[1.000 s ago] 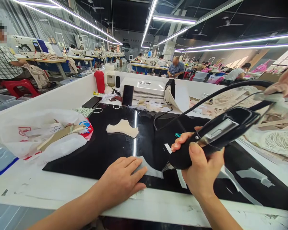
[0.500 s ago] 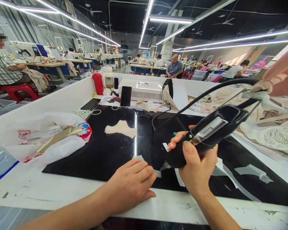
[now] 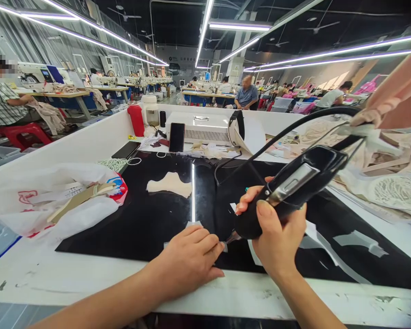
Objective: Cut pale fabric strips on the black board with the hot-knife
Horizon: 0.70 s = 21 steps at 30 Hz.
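Black, glossy work surface (image 3: 150,219) on a white table (image 3: 55,278); a ceiling light shows in it as a bright streak. Left hand (image 3: 192,260): palm down near the front edge, fingers close together and slightly bent, lying over a thin, greyish translucent piece (image 3: 194,224). Only bits of that piece show past the hand; whether the fingertips pinch it or merely press cannot be told, the underside being hidden. Right hand (image 3: 277,237): wrapped firmly around a black handheld tool (image 3: 320,167), thumb uppermost. Its metal tip (image 3: 232,236) points down and leftward, just beside the left fingertips; contact with the piece too small to confirm. Black cable (image 3: 329,110) arcs above the tool. Right of the right hand: a curved pale strip (image 3: 315,233) and a second translucent piece (image 3: 359,242), both lying loose. Beyond the left hand: cream fabric piece (image 3: 169,184), flat. Far left: white plastic bag (image 3: 89,212) with tan strips (image 3: 82,201) in its mouth. Back of table: upright phone (image 3: 176,137) in front of a white vented box (image 3: 200,128), red container (image 3: 136,120) near the box.
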### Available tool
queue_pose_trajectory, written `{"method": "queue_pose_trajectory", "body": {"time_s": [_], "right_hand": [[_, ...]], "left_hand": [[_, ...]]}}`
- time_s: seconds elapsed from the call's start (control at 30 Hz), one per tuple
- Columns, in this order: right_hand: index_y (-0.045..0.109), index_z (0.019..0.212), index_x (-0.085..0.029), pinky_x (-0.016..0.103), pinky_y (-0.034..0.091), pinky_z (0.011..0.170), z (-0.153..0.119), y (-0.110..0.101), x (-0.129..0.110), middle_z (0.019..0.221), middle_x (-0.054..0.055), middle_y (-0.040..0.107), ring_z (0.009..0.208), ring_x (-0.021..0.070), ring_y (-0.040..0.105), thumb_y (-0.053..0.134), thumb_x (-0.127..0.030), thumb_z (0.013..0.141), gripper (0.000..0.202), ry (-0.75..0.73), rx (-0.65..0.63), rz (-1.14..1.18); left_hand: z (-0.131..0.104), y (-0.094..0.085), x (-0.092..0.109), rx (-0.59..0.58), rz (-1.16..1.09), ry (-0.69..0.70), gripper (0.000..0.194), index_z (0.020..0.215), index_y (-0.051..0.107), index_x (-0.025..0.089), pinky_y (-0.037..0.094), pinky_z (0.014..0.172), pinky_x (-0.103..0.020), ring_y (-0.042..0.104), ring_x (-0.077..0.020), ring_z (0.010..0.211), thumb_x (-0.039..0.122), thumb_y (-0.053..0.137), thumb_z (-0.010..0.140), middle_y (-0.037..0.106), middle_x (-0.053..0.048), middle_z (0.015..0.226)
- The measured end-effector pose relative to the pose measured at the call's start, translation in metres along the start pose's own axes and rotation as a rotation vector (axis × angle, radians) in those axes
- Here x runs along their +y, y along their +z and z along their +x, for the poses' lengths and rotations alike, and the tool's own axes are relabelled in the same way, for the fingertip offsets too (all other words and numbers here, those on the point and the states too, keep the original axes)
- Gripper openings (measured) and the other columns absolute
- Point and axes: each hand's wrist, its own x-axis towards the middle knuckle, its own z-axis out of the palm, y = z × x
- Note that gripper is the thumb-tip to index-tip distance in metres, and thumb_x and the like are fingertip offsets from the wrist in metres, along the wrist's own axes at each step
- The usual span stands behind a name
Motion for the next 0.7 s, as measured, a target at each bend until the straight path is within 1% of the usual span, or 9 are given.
{"method": "queue_pose_trajectory", "body": {"time_s": [0.2,0.47,0.7], "right_hand": [[0.054,0.119,-0.030,0.031,0.053,0.061,0.0005,-0.0010,0.0008,0.088,-0.003,0.065,0.068,0.0151,0.062,0.073,-0.033,0.090,0.036,0.010,0.015,-0.017],[0.055,0.117,-0.029,0.032,0.054,0.060,0.0024,0.0031,-0.0050,0.083,-0.003,0.065,0.064,0.0150,0.061,0.074,-0.034,0.089,0.034,0.019,0.063,-0.026],[0.056,0.117,-0.029,0.032,0.054,0.060,0.0018,0.0046,-0.0058,0.084,-0.003,0.066,0.064,0.0149,0.062,0.075,-0.034,0.088,0.035,0.028,0.067,-0.016]], "left_hand": [[0.0005,-0.0009,0.0007,-0.006,-0.008,-0.004,0.039,0.121,0.063,0.014,0.047,0.095,-0.036,0.061,-0.0203,0.096,0.047,0.060,0.099,0.067,-0.004,0.102],[-0.0040,0.0013,-0.0014,-0.023,-0.009,-0.013,0.036,0.120,0.063,0.016,0.047,0.098,-0.037,0.062,-0.0208,0.098,0.047,0.056,0.101,0.068,-0.005,0.103],[-0.0050,0.0009,-0.0019,-0.027,-0.018,-0.013,0.035,0.120,0.063,0.016,0.047,0.097,-0.037,0.063,-0.0201,0.097,0.046,0.056,0.101,0.068,-0.005,0.103]]}}
